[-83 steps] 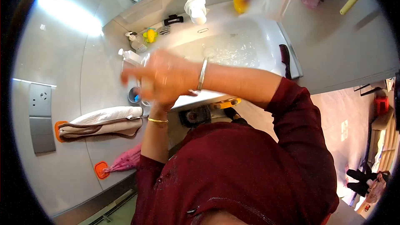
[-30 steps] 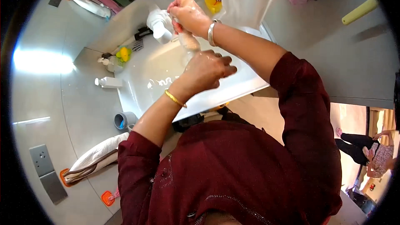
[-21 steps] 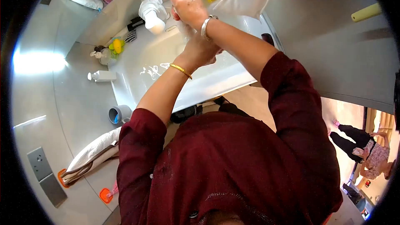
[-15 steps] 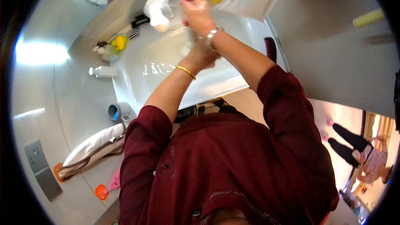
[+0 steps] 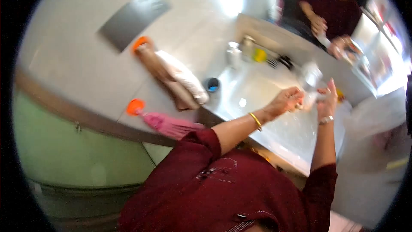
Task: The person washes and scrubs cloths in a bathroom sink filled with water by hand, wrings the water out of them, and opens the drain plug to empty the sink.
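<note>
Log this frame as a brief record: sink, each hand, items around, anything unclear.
Sink: white, beneath both hands
Left hand: fingers curled; gold bracelet on wrist
Right hand: fingers extended; silver bracelet on wrist
Left of sink: grey cup with something blue inside
Wall: pink cloth on orange hook
Unclear: hand contents and contact between hands, motion-blurred
</note>
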### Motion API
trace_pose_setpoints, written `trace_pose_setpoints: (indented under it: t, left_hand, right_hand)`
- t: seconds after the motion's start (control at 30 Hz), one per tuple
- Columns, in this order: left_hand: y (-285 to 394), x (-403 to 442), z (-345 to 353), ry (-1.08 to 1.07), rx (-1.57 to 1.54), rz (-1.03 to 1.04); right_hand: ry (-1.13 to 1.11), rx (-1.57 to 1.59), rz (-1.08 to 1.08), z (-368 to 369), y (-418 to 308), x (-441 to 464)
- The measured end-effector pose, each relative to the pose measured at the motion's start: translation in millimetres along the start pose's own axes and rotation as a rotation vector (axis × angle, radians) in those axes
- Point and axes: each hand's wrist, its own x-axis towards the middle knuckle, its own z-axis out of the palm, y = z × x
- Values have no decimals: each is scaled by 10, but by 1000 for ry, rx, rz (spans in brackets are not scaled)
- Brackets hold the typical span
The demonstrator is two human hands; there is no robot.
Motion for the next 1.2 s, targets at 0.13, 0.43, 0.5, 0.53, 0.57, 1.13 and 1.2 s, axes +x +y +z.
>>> trace_pose_setpoints:
  t: [0.13,0.43,0.5,0.53,0.57,1.13,1.2]
  left_hand:
    - [241,-432,-206,125,-170,225]
    - [683,-1271,-465,220,289,-47]
    - [722,-1389,-531,284,359,41]
    - [714,-1383,-561,300,41,67]
    - [715,-1338,-585,303,-279,93]
    - [1023,-1080,-929,10,-709,155]
    - [690,-983,-954,1,-503,594]
  right_hand:
    - [-133,-14,-199,606,42,33]
    - [-888,-626,-800,2121,-109,-1184]
    - [-1039,-759,-1233,2283,-57,-1763]
    - [-1111,-978,-1006,2272,-33,-1957]
    - [-1322,-887,-1349,2336,15,-2050]
    - [-1698,-798,-1749,1966,-62,-2640]
    - [-1615,-738,-1648,1891,-174,-2599]
